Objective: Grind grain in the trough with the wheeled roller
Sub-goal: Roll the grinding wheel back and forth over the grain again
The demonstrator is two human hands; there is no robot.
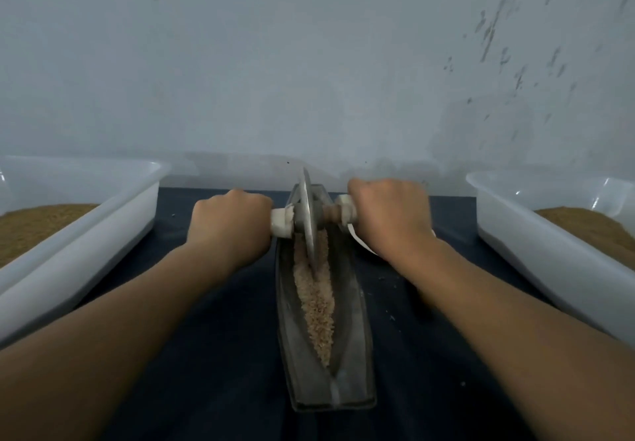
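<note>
Quick tally from where I'm standing: one metal trough [357, 354], one strip of grain [318, 303] in it. One wheeled roller [307, 213], single disc, two white-wrapped handles: left handle [281, 224] and right handle [345, 208]. Two grips on it, left grip [230, 224] and right grip [390, 215], one per handle. Two white plastic tubs, left tub [103, 220] and right tub [549, 244], one brown heap in each. One dark blue tabletop [223, 354]. One white thing [359, 244] under the right wrist, can't tell what.
</note>
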